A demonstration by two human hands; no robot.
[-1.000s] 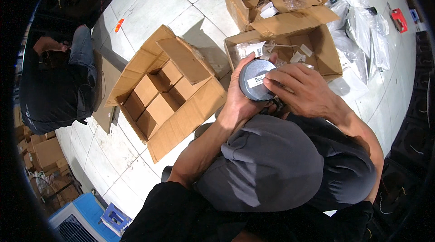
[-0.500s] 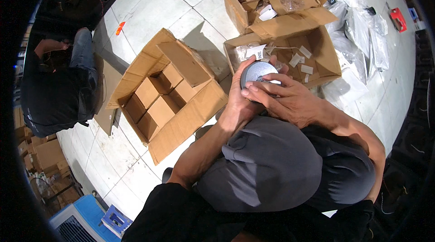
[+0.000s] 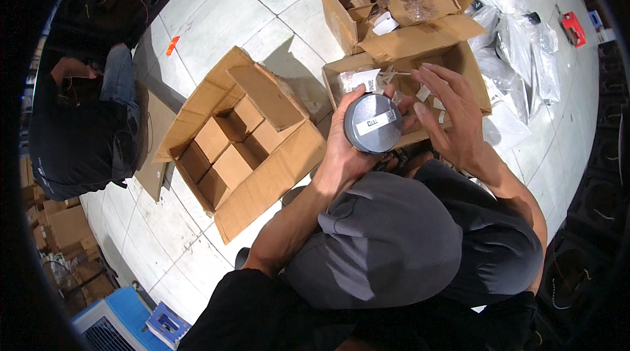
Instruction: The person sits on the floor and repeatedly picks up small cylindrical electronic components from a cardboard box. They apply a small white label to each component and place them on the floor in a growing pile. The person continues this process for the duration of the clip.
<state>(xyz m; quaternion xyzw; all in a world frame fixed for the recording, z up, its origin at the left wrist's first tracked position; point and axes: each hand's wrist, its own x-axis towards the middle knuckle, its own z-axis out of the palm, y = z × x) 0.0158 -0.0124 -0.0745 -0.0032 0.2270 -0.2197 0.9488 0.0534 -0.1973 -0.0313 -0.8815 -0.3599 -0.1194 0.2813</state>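
Grey disc (image 3: 373, 124), likely rigid, best rim-held, sat in curled fingers of left hand (image 3: 344, 147); right hand (image 3: 462, 124) spread wide.

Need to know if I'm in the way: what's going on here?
A person's left hand holds a round dark grey piece, its white label facing up. The right hand is open and empty just to its right. On the floor, an open cardboard carton stands to the left, and an open box with white slips inside sits just beyond the hands. Another person is farther left.
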